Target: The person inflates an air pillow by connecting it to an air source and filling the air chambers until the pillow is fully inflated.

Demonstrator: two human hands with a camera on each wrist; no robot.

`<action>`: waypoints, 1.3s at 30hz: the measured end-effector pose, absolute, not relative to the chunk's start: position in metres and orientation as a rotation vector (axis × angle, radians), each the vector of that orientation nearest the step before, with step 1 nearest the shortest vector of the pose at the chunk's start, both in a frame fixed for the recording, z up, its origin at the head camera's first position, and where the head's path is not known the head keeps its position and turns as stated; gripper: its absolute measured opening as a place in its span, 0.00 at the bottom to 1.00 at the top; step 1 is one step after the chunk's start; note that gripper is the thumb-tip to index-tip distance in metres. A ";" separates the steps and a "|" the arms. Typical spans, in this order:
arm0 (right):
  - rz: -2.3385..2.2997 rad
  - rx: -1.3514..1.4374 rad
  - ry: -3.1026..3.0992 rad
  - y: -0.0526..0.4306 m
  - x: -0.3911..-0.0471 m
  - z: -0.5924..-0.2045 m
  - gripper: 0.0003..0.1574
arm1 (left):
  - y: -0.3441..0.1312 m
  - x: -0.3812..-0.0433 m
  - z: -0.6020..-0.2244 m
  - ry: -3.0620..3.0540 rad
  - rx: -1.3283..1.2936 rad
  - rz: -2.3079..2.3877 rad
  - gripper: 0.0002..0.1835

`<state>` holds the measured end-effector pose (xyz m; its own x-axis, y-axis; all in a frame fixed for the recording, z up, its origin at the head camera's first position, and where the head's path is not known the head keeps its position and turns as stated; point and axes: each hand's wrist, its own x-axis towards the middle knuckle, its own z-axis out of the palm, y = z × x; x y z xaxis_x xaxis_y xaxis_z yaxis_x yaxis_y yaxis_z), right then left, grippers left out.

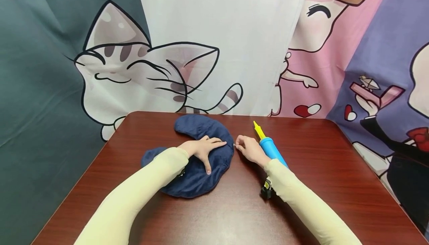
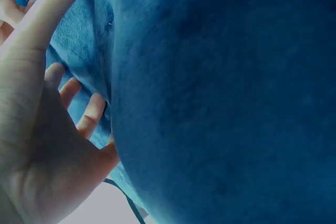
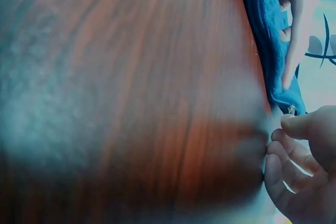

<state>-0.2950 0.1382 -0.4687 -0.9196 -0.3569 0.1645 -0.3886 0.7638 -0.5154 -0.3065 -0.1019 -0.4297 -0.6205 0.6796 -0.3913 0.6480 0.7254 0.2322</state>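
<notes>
A navy plush U-shaped neck pillow (image 1: 192,181) lies on the table, its opening toward the left. My left hand (image 1: 202,150) rests on top of it with the fingers and thumb spread; in the left wrist view the plush fabric (image 2: 220,103) fills most of the picture. At the pillow's right edge, my right hand (image 1: 249,150) pinches a small metal zipper pull (image 3: 291,110) between thumb and forefinger. The right wrist view shows the zipper (image 3: 260,11) running along the pillow's outer seam.
Just right of my right hand lies a blue hand pump (image 1: 272,150) with a yellow nozzle (image 1: 259,129), partly covered by the forearm. The dark red wooden table (image 1: 311,152) ends at a cartoon-printed cloth (image 1: 258,47) behind.
</notes>
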 end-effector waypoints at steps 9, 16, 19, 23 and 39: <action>1.057 0.454 -2.879 0.137 -0.297 -0.470 0.03 | -0.101 -0.308 -0.430 2.464 1.026 0.094 0.70; 1.091 0.446 -2.892 0.137 -0.299 -0.469 0.03 | -0.103 -0.311 -0.430 2.452 1.057 0.218 0.66; 1.103 0.434 -2.892 0.137 -0.299 -0.468 0.03 | -0.103 -0.314 -0.429 2.449 1.039 0.348 0.62; 1.090 0.436 -2.903 0.137 -0.300 -0.470 0.03 | -0.101 -0.318 -0.429 2.455 1.030 0.435 0.57; 1.111 0.367 -2.913 0.135 -0.302 -0.472 0.04 | -0.093 -0.335 -0.441 2.550 1.042 0.456 0.34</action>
<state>-0.3017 0.1348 -0.4720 -0.9727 -0.2161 0.0847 -0.2176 0.7221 -0.6567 -0.3355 -0.0931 -0.4406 -0.6695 0.7169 -0.1944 0.6050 0.6781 0.4173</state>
